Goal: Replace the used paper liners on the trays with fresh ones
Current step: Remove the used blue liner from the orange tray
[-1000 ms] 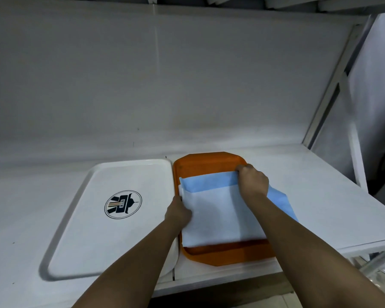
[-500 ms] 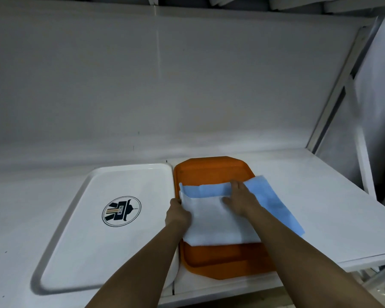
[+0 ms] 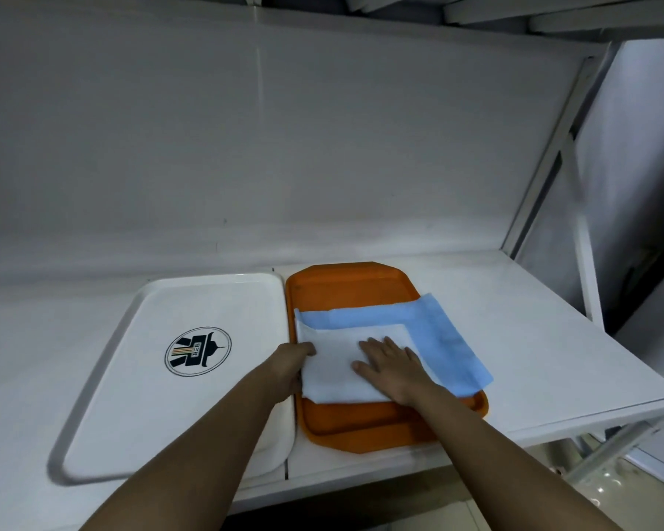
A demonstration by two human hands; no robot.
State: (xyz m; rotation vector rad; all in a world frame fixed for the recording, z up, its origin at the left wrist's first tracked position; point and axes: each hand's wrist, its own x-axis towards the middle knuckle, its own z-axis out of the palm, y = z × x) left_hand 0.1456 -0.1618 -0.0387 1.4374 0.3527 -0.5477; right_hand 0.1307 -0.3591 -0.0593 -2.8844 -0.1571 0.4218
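At left of frame, the white tray lay bare on the table, its logo exposed and no liner on it. Just right of it, and nearly touching along their long edges, sat the orange tray.

Centre frame: my left hand was at the left edge of the liner, where the paper met the orange tray's left rim. Its fingers curled at that edge and appeared to pinch it, though the fingertips were hidden under the paper.

Right of centre: my right hand lay flat on the white face of the liner, fingers straight and spread, pressing down and grasping nothing. The liner showed a white upper fold over a blue layer. The blue part ran past the orange tray's right rim onto the table, so the sheet sat skewed and only partly unfolded.

I judged the step in hand to be laying a fresh liner into the orange tray. To do it well, the left pinch should anchor the left edge against the rim while the flat right palm sweeps rightward, opening the fold without creasing. The overhanging blue corner should then be drawn back inside the rim and squared. Thin paper would probably tear or bunch under heavy pressure, so light strokes seemed best.
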